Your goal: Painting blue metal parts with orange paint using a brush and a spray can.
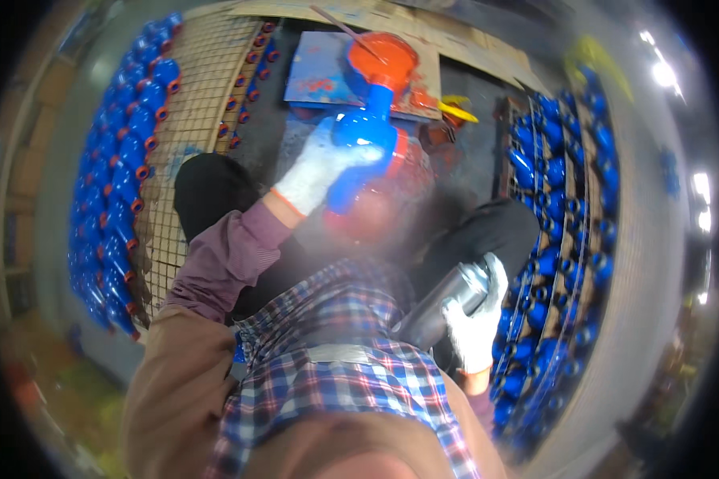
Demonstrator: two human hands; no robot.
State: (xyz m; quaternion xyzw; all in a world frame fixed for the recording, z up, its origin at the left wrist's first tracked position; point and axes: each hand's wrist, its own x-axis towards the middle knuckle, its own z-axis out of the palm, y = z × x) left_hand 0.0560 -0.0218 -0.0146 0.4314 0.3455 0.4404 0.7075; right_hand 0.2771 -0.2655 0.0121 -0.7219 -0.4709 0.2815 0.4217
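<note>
My left hand (321, 162), in a white glove, is wrapped round a glossy blue rounded part with a neck (366, 132). The neck points away from me and meets the near edge of a round pot of orange paint (391, 52); whether it touches the paint cannot be told. A thin stick (339, 22) leans in the pot. At my right thigh, my gloved right hand (475, 331) is closed round a grey metal cylinder (443, 303) with a narrower, shiny end. The cylinder tilts, and its lower end is dark and blurred.
The pot stands on a paint-smeared board (319, 68). Several blue parts with red ends (132, 152) lie in rows on a mesh rack (204, 64) at left. More blue parts (547, 172) fill racks at right. A yellow object (459, 109) sits beside the board.
</note>
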